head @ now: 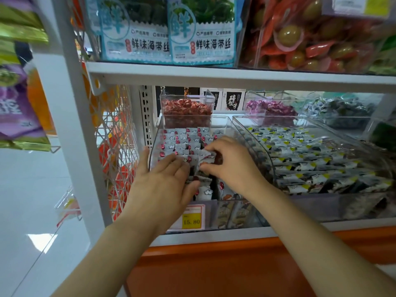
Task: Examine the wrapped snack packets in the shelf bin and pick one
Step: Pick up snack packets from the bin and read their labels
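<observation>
A clear plastic shelf bin (154, 133) holds rows of small white wrapped snack packets (184, 139) with red dots and cloud marks. Both my hands are inside it. My right hand (233, 163) pinches one white and dark packet (206, 157) between thumb and fingers, lifted a little above the rows. My left hand (162, 183) lies flat with spread fingers over the front packets, its thumb on the bin's left wall. Its palm hides whatever is beneath it.
A second clear bin (267, 155) of black, white and yellow packets sits to the right. Smaller bins of red (186, 109) and purple (270, 108) sweets stand behind. The upper shelf edge (214, 76) hangs overhead. A yellow price tag (191, 220) reads 15.80.
</observation>
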Action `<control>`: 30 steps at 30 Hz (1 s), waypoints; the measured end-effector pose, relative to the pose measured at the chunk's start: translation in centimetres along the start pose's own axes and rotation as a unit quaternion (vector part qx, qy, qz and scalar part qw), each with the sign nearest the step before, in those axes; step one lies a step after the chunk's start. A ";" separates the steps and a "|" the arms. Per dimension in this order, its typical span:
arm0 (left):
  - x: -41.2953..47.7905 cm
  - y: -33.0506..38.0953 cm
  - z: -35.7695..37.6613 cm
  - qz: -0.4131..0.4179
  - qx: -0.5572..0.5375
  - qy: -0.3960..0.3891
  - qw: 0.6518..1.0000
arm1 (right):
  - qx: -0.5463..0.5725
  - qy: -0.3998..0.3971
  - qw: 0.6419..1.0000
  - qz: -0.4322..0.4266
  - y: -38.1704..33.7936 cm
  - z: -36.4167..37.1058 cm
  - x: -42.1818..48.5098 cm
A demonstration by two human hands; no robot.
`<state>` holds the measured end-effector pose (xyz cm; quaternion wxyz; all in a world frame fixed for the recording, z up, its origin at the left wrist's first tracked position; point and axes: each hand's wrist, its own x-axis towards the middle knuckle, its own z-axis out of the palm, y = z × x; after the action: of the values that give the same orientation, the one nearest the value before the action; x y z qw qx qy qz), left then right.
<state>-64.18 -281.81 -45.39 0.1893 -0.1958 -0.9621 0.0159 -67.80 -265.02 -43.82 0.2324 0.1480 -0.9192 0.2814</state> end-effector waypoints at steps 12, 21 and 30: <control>-0.1 -0.1 0.2 -0.001 -0.034 0.025 0.999 | -0.141 -0.174 0.974 -0.028 0.1 0.0 1.2; 0.0 -0.4 0.0 -0.012 -0.132 0.066 0.989 | -0.061 -0.101 0.993 0.014 -0.1 0.4 4.4; -0.1 -0.6 0.3 0.001 -0.163 0.109 0.981 | -0.149 -0.151 0.977 -0.012 -0.8 1.3 4.9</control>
<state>-64.42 -282.36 -45.64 0.2584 -0.2254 -0.9252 -0.1624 -72.10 -267.05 -41.90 0.1140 0.1638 -0.9733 0.1133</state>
